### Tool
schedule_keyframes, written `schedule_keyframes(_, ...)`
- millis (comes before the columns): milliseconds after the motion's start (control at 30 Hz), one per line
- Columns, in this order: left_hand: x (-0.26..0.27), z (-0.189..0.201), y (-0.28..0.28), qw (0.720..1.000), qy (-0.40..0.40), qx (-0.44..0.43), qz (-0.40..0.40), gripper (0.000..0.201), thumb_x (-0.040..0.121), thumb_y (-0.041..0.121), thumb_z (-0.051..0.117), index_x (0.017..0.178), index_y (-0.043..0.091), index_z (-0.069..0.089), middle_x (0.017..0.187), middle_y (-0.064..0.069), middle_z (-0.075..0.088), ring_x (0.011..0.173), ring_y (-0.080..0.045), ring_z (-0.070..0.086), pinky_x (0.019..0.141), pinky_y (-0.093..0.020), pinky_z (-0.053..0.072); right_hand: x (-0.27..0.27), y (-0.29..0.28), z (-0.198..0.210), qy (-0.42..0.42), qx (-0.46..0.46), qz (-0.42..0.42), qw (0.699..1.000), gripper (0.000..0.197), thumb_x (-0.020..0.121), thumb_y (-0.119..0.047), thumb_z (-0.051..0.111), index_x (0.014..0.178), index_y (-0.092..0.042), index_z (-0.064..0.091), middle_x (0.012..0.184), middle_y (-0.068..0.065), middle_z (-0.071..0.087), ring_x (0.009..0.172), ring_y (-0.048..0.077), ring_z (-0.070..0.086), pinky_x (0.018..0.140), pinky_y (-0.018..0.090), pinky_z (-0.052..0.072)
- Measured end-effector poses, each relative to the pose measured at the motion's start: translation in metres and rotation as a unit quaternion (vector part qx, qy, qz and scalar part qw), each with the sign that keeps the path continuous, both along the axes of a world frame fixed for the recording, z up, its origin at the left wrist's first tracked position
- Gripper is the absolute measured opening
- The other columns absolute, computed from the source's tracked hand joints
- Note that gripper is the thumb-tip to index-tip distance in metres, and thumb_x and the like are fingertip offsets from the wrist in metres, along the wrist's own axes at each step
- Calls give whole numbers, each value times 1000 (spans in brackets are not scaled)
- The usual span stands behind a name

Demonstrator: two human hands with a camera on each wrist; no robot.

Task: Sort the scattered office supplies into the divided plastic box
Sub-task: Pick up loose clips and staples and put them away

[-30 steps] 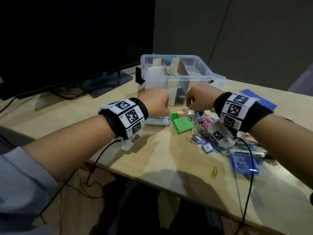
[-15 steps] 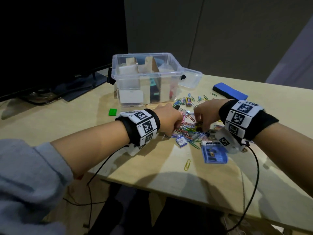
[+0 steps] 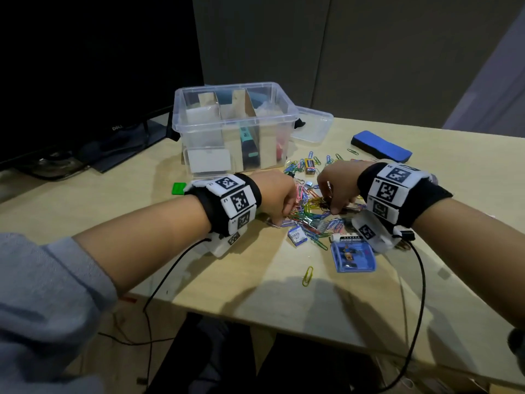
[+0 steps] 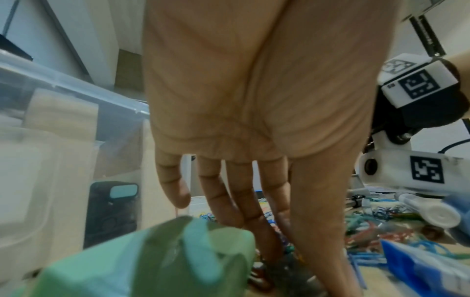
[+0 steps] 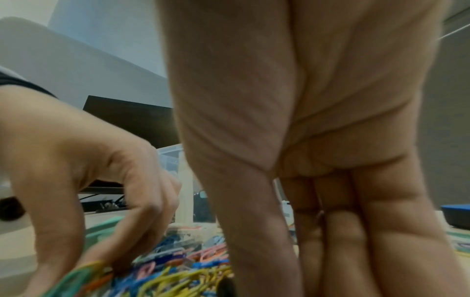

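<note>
The clear divided plastic box [image 3: 233,120] stands at the back of the desk, with cardboard dividers and a teal-and-black item [image 3: 250,146] inside. A heap of coloured paper clips [image 3: 311,220] lies in front of it. My left hand [image 3: 284,216] reaches down into the heap's left side; thumb and fingers [image 4: 264,231] close together on clips at their tips. My right hand [image 3: 332,207] points down into the heap's middle. Its thumb [image 5: 254,231] and fingers run side by side and their tips are hidden. A blurred green pad [image 4: 152,261] lies under my left wrist.
A green block [image 3: 178,188] lies left of the heap, a blue eraser [image 3: 380,145] at the back right, the box lid [image 3: 312,127] behind the box. A blue card case [image 3: 353,255], a white tube [image 3: 345,238], a small box [image 3: 297,236] and a yellow clip [image 3: 307,275] lie nearer me. A monitor [image 3: 85,66] stands on the left.
Both hands came down from the front of the box to the heap of paper clips. Over the last half second they hardly shifted.
</note>
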State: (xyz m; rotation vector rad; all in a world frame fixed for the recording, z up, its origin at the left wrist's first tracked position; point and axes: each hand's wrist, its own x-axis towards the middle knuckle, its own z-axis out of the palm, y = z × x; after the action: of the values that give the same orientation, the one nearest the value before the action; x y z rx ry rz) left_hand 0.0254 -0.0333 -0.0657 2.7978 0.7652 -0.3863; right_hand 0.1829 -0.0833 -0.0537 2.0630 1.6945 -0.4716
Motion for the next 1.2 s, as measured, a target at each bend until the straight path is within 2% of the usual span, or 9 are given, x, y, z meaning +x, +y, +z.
schedule_keyframes(100, 0, -1, 2, 1000, 0, -7, -4, 18, 74, 18, 80, 90, 15, 73, 83, 5, 67, 79, -10, 57, 65, -24, 38, 3, 4, 1, 20, 59, -6, 998, 12, 79, -15, 76, 85, -10, 67, 68, 4, 66, 55, 14, 60, 51, 21, 48)
schedule_keyframes(200, 1, -1, 2, 1000, -17, 5, -11, 19, 78, 19, 77, 96, 18, 71, 85, 9, 62, 85, -10, 53, 70, -26, 33, 4, 6, 3, 21, 77, -8, 997, 12, 79, -13, 76, 75, -13, 64, 70, 4, 67, 55, 14, 60, 50, 21, 45)
schedule_keyframes(433, 0, -2, 2, 996, 43, 83, -4, 21, 78, 18, 77, 97, 25, 71, 94, 5, 63, 105, -21, 47, 86, -38, 34, -3, 9, -3, -50, 29, 10, 998, 44, 81, -21, 75, 122, -12, 61, 115, 5, 63, 83, 18, 53, 50, 18, 37)
schedule_keyframes(533, 2, -4, 0, 995, 43, 91, -20, 20, 77, 23, 77, 96, 24, 71, 94, 6, 67, 104, -21, 54, 87, -35, 41, -8, 11, -4, -65, 18, 37, 997, 45, 84, -22, 72, 126, -12, 59, 122, 6, 61, 91, 20, 55, 51, 17, 37)
schedule_keyframes(633, 5, -5, -3, 994, 41, 100, -32, 18, 75, 27, 78, 92, 24, 70, 88, 6, 65, 102, -20, 55, 87, -36, 40, -9, 12, -8, -79, 21, 55, 995, 37, 85, -22, 70, 120, -12, 64, 117, 6, 65, 104, 24, 60, 68, 25, 43)
schedule_keyframes(800, 5, -3, -2, 996, 23, 80, -35, 21, 77, 23, 75, 97, 17, 71, 96, 0, 69, 96, -21, 60, 79, -32, 44, -3, 12, -8, -34, 35, 24, 999, 22, 86, -16, 66, 107, -10, 67, 93, 6, 69, 76, 20, 62, 56, 23, 46)
schedule_keyframes(933, 3, 7, 3, 999, -34, 32, -15, 13, 82, 14, 66, 94, 8, 68, 90, -4, 65, 77, -19, 54, 66, -27, 43, 4, 12, -2, 7, 79, -2, 997, 8, 86, -12, 64, 93, -13, 64, 91, 10, 71, 70, 21, 63, 54, 21, 45)
schedule_keyframes(1033, -1, 12, 7, 997, -80, 15, -11, 3, 82, 10, 64, 84, 11, 62, 76, 0, 58, 70, -16, 51, 57, -22, 39, 7, 14, 2, 37, 100, -15, 994, 10, 86, -13, 64, 96, -11, 64, 77, 6, 68, 59, 15, 59, 53, 21, 43)
schedule_keyframes(1200, -8, 10, 14, 992, -125, -15, 11, 9, 83, 15, 71, 81, 13, 63, 71, 6, 57, 66, -9, 51, 57, -17, 37, 5, 14, 7, 66, 107, -24, 992, 21, 81, -21, 73, 96, -12, 62, 81, 10, 70, 56, 15, 59, 54, 23, 43)
